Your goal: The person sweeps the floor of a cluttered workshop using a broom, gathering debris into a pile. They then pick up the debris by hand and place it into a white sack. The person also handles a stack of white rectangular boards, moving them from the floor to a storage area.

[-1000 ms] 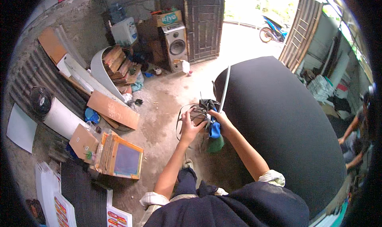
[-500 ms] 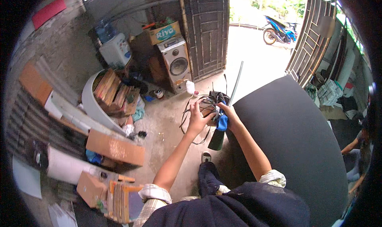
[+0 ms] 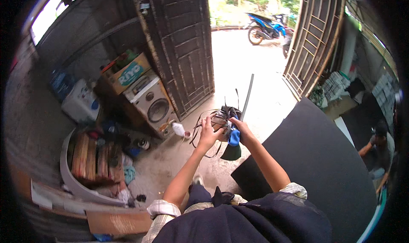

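Observation:
In front of me I carry a tangled bundle of thin black strips point(image 3: 220, 112) in both hands. My left hand point(image 3: 208, 135) grips its left side, fingers curled, with loose strips looping out past them. On the other side my right hand point(image 3: 243, 131) is closed, the thumb on top. Close to the right hand, a blue cloth-like piece point(image 3: 234, 138) and a dark green flared piece point(image 3: 231, 152) hang below the bundle. A long, flat grey strip point(image 3: 248, 96) sticks up beside that hand. What lies inside the bundle is hidden by the fingers and strips.
A large black sheet point(image 3: 306, 158) spreads on my right, with another person point(image 3: 380, 147) beyond it. Ahead, a dark door point(image 3: 177, 51) and an open gate point(image 3: 315, 43) flank the doorway; a blue motorbike point(image 3: 266, 28) stands outside. A speaker point(image 3: 155, 104) and wood pieces point(image 3: 89, 158) are left.
My view has turned to the right, so the speaker, door and motorbike sit further left. My feet have shifted. Both hands keep hold of the bundle.

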The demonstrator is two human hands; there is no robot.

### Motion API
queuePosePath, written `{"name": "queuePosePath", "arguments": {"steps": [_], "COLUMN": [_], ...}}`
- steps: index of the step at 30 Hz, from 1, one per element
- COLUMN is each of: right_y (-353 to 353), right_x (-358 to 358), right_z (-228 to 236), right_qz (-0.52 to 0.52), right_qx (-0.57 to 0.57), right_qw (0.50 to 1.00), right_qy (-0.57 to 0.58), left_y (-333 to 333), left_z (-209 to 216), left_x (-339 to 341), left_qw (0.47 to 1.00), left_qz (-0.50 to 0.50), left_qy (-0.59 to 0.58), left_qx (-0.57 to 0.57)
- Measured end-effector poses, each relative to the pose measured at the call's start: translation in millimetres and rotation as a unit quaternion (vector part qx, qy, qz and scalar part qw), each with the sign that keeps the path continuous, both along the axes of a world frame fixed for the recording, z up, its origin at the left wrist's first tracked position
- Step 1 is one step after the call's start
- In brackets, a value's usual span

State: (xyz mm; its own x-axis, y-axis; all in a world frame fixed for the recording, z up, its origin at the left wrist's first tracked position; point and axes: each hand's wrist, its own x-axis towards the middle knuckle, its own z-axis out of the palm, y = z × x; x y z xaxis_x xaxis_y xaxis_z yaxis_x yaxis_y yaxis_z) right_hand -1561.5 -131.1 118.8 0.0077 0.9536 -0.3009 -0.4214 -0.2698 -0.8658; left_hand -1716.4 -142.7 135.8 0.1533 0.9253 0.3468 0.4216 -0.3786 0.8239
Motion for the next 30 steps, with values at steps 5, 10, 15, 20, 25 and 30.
{"name": "queuePosePath", "arguments": {"steps": [5, 10, 15, 20, 25, 30], "right_y": [106, 197, 237, 247, 281, 322], "right_x": [36, 109, 187, 259, 354, 484], "right_z": [2, 4, 30, 34, 13, 10], "right_qz": [-0.041, -0.154, -0.264, -0.394, -0.479, -0.505], "right_qx": [-0.008, 0.013, 0.026, -0.006, -0.017, 0.013], "right_qw": [0.999, 0.988, 0.963, 0.917, 0.873, 0.858], "right_qy": [-0.001, 0.001, 0.051, 0.057, 0.089, 0.086], "left_y": [132, 250, 329, 373, 421, 475], "left_z": [-10, 8, 43, 40, 20, 17], "left_x": [36, 108, 199, 296, 411, 555], "left_qw": [0.996, 0.978, 0.938, 0.887, 0.848, 0.839], "left_qz": [-0.079, -0.205, -0.322, -0.462, -0.53, -0.542], "left_qy": [0.022, 0.018, 0.055, 0.016, 0.003, -0.019], "left_qx": [-0.02, 0.02, 0.116, 0.022, 0.0, 0.047]}}
